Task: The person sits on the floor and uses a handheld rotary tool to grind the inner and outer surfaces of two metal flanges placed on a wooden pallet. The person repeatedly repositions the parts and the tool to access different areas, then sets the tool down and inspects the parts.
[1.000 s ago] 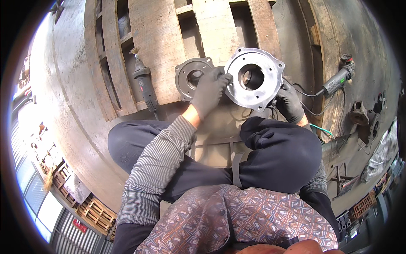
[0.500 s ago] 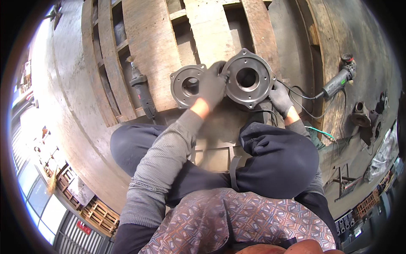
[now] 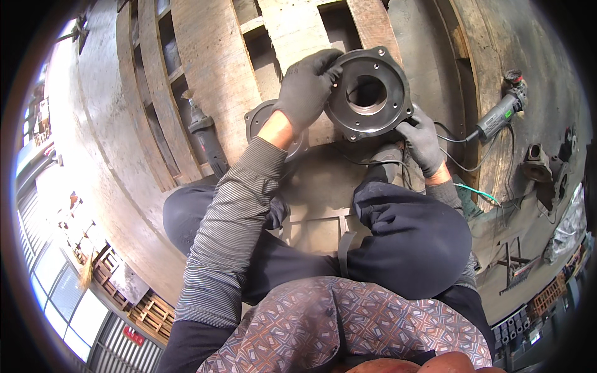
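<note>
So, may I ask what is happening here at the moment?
A seated, gloved person holds a metal flange, left hand at its left edge, right hand at its lower right. A second flange lies at the edge of the pallet, partly hidden by the left arm. A brush tool lies to the left, a grinder to the right.

Smooth dark metal flange (image 3: 341,105), matt cloth trousers (image 3: 413,242), rough wooden pallet (image 3: 208,56)
</note>
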The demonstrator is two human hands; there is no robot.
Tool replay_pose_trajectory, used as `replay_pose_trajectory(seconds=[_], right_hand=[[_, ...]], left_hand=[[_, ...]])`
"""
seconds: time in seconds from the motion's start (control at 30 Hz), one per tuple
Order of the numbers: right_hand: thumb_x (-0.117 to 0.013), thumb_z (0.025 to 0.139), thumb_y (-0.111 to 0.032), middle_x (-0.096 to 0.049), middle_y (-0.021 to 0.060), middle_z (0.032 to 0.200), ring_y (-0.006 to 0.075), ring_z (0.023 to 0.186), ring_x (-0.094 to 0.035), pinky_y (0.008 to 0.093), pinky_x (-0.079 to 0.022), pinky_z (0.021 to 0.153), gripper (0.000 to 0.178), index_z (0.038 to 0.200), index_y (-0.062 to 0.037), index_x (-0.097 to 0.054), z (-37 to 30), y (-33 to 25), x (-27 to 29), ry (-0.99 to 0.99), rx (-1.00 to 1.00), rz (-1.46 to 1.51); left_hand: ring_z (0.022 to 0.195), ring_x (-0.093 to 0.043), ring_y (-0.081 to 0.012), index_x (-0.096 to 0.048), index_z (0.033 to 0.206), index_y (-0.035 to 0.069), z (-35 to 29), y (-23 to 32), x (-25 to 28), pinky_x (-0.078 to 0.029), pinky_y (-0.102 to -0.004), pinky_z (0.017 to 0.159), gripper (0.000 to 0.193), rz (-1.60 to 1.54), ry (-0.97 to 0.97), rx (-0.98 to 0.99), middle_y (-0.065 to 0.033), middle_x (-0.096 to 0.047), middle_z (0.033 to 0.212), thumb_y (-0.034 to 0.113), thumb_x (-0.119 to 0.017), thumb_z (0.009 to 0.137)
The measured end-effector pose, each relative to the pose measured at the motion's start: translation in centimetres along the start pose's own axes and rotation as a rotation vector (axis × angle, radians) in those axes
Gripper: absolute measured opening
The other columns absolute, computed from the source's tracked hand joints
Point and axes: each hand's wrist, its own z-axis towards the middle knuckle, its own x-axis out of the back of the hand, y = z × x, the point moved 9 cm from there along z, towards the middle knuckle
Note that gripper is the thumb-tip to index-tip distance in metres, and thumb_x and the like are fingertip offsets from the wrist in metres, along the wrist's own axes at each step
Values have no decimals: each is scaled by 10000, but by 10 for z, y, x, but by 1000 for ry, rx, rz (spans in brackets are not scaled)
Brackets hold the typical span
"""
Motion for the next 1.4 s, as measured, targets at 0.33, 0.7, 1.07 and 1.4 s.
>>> replay_pose_trajectory(seconds=[0.33, 0.7, 1.07, 1.4], right_hand=[[-647, 960, -76, -737, 62, 1138, 148, 1076, -659, 301, -497, 1007, 247, 1170, 32, -718, 29, 34, -5, 70, -65, 54], [-666, 918, -140, -669, 149, 1135, 254, 1114, -632, 359, -489, 995, 265, 1105, 40, -722, 24, 73, -4, 136, -63, -206], [-663, 992, -217, -713, 83, 1066, 154, 918, -668, 294, -526, 858, 321, 1195, 30, -692, 31, 85, -2, 95, -153, 50], [-669, 1056, -209, -705, 29, 1041, 101, 915, -668, 245, -533, 796, 426, 1390, 49, -610, 35, 91, 18, 254, -269, 308]], left_hand=[[1068, -732, -198, -696, 1381, 79, 62, 12, -9, -571, -335, 947, 347, 168, -92, -107, -122, -776, 1234, 186, -660, 1053], [1086, -723, -177, -678, 1417, 75, 84, -73, -53, -564, -317, 966, 369, 117, -206, 12, -120, -765, 1265, 192, -647, 1068], [1183, -696, -228, -661, 1429, 66, 88, -95, -56, -538, -332, 1030, 395, 24, -211, 98, -122, -736, 1322, 189, -639, 1054], [1154, -692, -213, -629, 1454, 36, 83, -100, -58, -542, -329, 1008, 461, -153, -186, 86, -154, -738, 1294, 218, -688, 1034]])
